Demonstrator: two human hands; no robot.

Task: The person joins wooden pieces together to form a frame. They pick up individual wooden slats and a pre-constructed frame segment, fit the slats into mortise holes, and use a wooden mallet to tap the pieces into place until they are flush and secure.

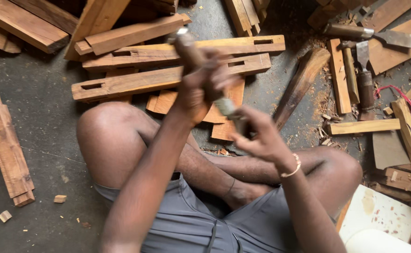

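I sit cross-legged on a concrete floor. My left hand (198,84) is raised and closed around the wooden handle of a chisel (224,107), which slants down to the right; its metal-capped end pokes out above my fist. My right hand (258,137), with a bracelet on the wrist, pinches the chisel's lower blade end just above my knees. The image is motion-blurred there and the blade tip is hidden by my fingers. Behind my hands lie long wooden rails with cut mortise slots (135,82).
Two more chisels (371,35) (365,84) and a dark wooden club (301,84) lie at the right among shavings and offcuts. Planks (6,150) rest on the floor at left. A white board (378,215) sits by my right knee. More timber (23,23) is stacked at the back.
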